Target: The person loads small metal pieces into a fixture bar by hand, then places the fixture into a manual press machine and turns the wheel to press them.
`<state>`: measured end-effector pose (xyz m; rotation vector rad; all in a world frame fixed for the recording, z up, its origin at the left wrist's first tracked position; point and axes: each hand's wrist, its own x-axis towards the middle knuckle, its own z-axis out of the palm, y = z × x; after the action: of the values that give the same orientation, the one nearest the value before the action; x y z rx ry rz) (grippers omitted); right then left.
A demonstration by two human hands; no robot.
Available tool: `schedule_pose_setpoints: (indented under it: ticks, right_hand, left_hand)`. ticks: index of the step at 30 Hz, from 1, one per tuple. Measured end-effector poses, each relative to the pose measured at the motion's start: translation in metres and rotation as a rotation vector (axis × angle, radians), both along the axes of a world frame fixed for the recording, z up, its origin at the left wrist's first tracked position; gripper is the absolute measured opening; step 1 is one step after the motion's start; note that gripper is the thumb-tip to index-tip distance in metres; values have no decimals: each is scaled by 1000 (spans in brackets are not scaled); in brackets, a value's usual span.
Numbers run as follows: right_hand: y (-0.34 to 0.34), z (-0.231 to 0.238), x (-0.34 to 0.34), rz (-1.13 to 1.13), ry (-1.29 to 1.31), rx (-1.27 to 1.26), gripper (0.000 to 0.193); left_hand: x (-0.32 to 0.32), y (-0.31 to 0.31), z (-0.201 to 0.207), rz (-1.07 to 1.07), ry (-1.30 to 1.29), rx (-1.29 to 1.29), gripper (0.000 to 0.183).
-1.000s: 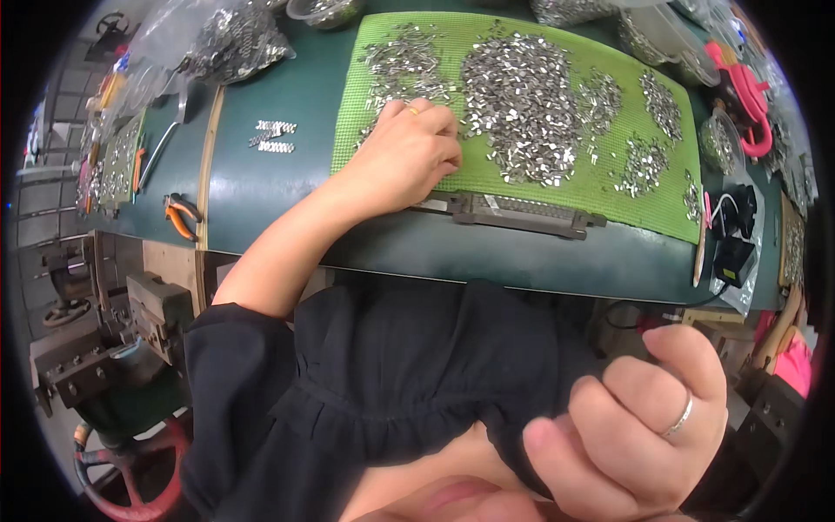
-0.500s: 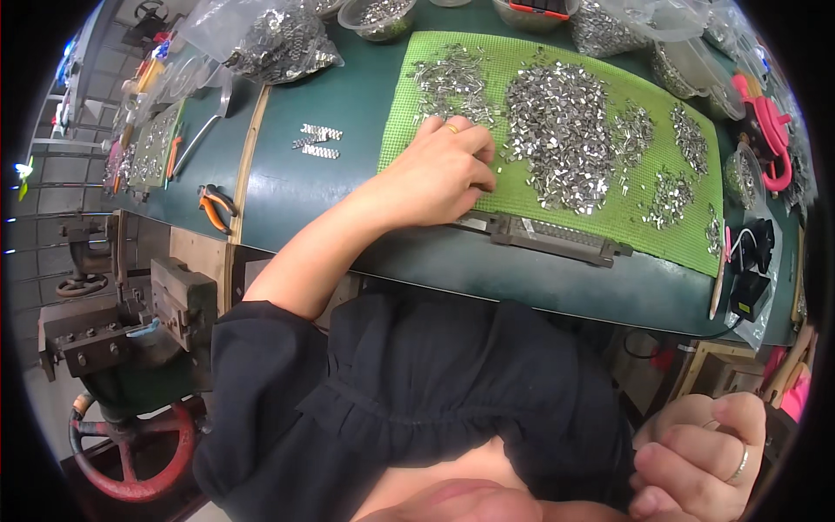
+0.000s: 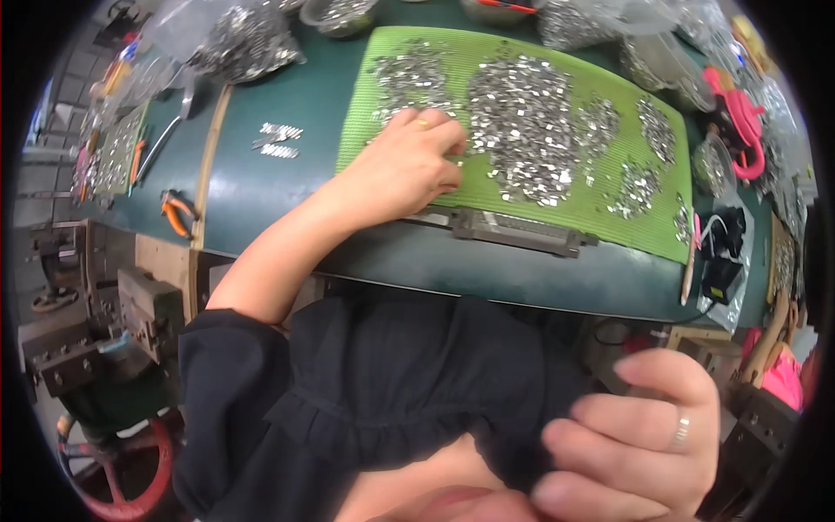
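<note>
My left hand [image 3: 407, 163] rests at the left part of a green ribbed mat [image 3: 628, 237], fingers bent down beside small shiny metal pieces. Its fingertips are partly hidden, so whatever they pinch cannot be made out. A loose spread of metal pieces [image 3: 413, 74] lies beyond the hand, and a large heap of similar pieces [image 3: 526, 130] sits to its right. Along the mat's near edge lies a long grey metal fixture [image 3: 517, 231]. My right hand [image 3: 639, 439] is raised at the lower right, away from the table, its fingers curled and blurred; their inner side is hidden.
Several joined metal strips [image 3: 278, 141] lie on the green table left of the mat. Orange-handled pliers [image 3: 177, 214] are near a wooden strip [image 3: 209, 170]. Bags of metal parts [image 3: 246, 43] and tubs [image 3: 341, 16] stand at the back; a pink tool [image 3: 739, 120] is at right.
The whole view has shifted, with the table scene sliding left. My right hand appears larger, with its index finger lifted more apart. My left hand stays at much the same spot on the mat.
</note>
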<state>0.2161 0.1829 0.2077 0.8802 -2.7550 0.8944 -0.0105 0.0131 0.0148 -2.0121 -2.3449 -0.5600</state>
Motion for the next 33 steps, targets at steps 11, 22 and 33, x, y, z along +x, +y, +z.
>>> schedule_pose_setpoints:
  ticks: [11, 22, 33]
  right_hand:
    - [37, -15, 18, 174, 363, 198, 26]
    - [4, -212, -114, -474, 231, 60, 9]
    - [-15, -227, -140, -550, 175, 293, 2]
  left_hand:
    - [10, -8, -4, 78, 22, 13, 3]
    - [35, -47, -5, 386, -257, 265, 9]
    - [39, -47, -12, 426, -303, 293, 11]
